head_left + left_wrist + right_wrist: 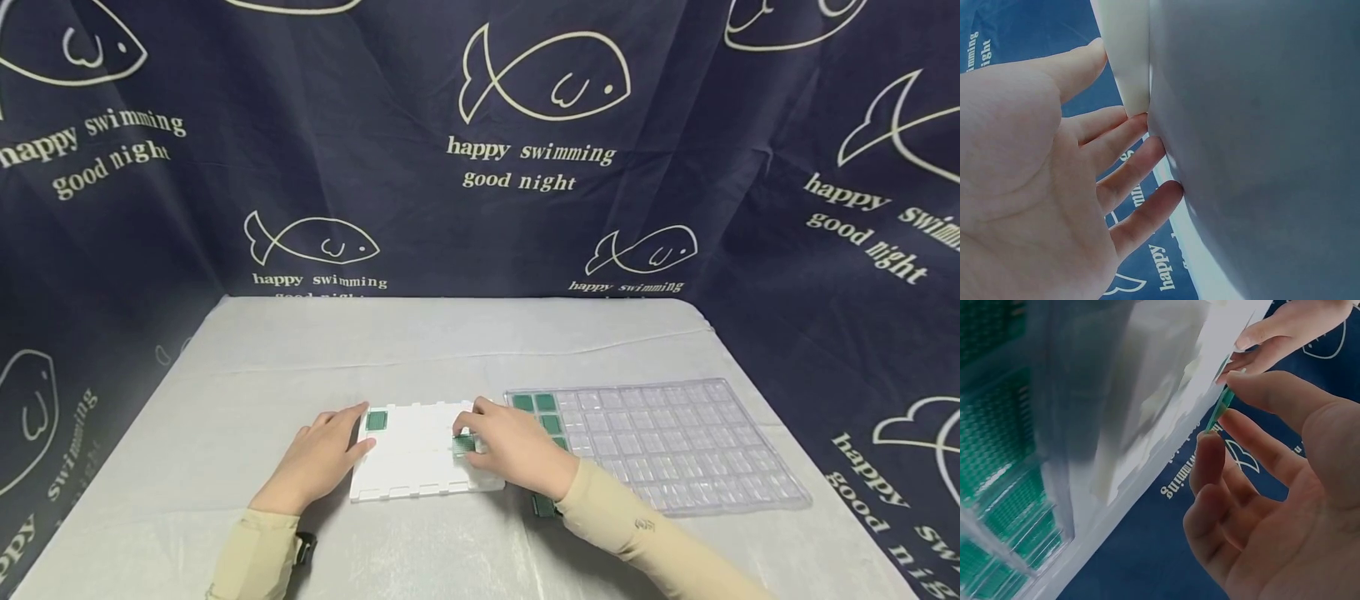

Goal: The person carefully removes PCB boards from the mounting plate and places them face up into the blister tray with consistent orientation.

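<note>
A flat white tray point(412, 462) with notched edges lies on the table. My left hand point(318, 458) rests at its left side, fingertips against the edge and thumb over the near part; in the left wrist view its fingers point(1132, 165) are spread and loosely bent. Between thumb and fingertips my right hand point(517, 446) pinches a small green circuit board point(463, 446), held over the right part of the white tray. The right wrist view shows this board point(1219, 411) edge-on and tilted. Another green circuit board point(377, 420) lies in the white tray's far left corner.
To the right lies a clear plastic compartment tray point(626, 442), partly behind my right forearm. Several green circuit boards point(544, 402) fill its left columns. The white-covered table point(420, 333) ends at a dark blue curtain point(420, 192) printed with fish.
</note>
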A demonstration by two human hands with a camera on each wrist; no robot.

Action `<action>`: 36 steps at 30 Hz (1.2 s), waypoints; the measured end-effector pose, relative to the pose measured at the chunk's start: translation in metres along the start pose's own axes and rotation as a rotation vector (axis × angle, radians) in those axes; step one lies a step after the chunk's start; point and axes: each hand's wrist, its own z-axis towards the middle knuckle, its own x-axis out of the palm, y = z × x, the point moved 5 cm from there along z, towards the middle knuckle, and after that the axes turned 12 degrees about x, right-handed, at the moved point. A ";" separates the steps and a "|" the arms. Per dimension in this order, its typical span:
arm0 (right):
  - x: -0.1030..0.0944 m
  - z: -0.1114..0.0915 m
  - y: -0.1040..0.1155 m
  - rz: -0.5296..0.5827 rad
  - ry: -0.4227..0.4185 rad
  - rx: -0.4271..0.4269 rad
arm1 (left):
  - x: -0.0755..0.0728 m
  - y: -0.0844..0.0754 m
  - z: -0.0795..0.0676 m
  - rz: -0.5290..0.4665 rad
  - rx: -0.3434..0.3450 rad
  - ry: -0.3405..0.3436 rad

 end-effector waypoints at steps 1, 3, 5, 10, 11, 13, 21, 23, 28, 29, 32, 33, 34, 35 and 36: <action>0.000 -0.002 -0.001 -0.003 -0.004 0.003 | 0.000 0.000 0.000 0.001 0.001 -0.002; 0.000 -0.005 -0.006 -0.002 -0.008 0.019 | 0.000 0.001 -0.001 0.000 0.003 -0.004; 0.001 -0.009 -0.011 -0.003 -0.011 0.040 | -0.001 0.001 -0.001 -0.002 0.006 -0.003; -0.003 -0.020 -0.025 0.042 -0.015 0.082 | -0.003 0.000 0.000 -0.007 0.009 -0.002; -0.003 -0.022 -0.028 0.052 -0.018 0.083 | -0.003 0.000 0.000 -0.005 0.007 -0.002; -0.005 -0.026 -0.034 0.068 -0.022 0.088 | -0.003 0.000 0.000 -0.003 0.003 -0.002; -0.006 -0.048 -0.057 0.091 0.004 0.177 | -0.003 -0.002 -0.002 -0.007 0.006 -0.001; -0.007 -0.053 -0.063 0.083 -0.001 0.204 | -0.003 -0.002 -0.001 -0.008 0.007 -0.001; -0.007 -0.064 -0.073 0.078 -0.017 0.236 | -0.005 -0.003 -0.001 -0.004 0.000 0.002; -0.007 -0.066 -0.074 0.080 -0.015 0.239 | -0.005 -0.003 -0.001 -0.003 -0.001 0.004; -0.007 -0.071 -0.081 0.072 -0.016 0.254 | -0.004 -0.004 -0.001 -0.004 0.000 0.009; -0.007 -0.073 -0.083 0.071 -0.017 0.263 | -0.004 -0.005 -0.001 -0.004 0.002 0.010; -0.008 -0.074 -0.085 0.070 -0.021 0.271 | -0.004 -0.005 -0.002 -0.005 0.002 0.012; -0.008 -0.076 -0.087 0.063 -0.027 0.281 | -0.004 -0.005 -0.002 -0.006 0.003 0.012; -0.009 -0.077 -0.089 0.056 -0.035 0.289 | -0.004 -0.005 -0.002 -0.007 0.003 0.012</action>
